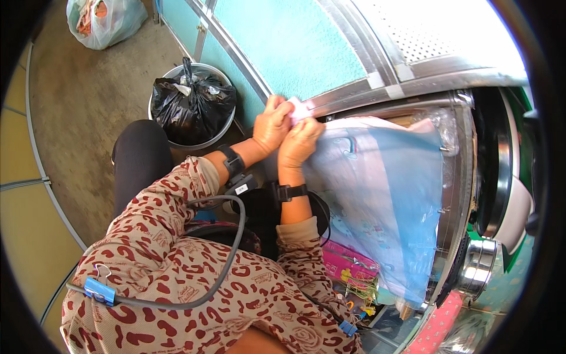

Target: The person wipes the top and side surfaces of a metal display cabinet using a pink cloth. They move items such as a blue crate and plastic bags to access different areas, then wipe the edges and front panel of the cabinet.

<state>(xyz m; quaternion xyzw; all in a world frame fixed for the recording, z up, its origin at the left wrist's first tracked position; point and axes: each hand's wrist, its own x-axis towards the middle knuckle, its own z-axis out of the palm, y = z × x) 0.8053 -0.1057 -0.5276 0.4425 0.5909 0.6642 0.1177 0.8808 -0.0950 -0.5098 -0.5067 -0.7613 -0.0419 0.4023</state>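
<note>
My left hand and my right hand are close together at the corner of an aluminium-framed cabinet with turquoise panels. Their fingers are closed on a small, blurred, pale pink piece; whether it is cloth or plastic I cannot tell. A pink and blue printed plastic sheet hangs just right of my right hand, over the front of a metal-framed rack. Whether the pink piece belongs to this sheet does not show. Black straps are around both wrists, with a small device at the left one.
A tied black garbage bag sits in a round bin at the left. Farther off, a filled translucent plastic bag rests on the concrete floor. Pans and a steel pot are at the right. A grey cable crosses my front.
</note>
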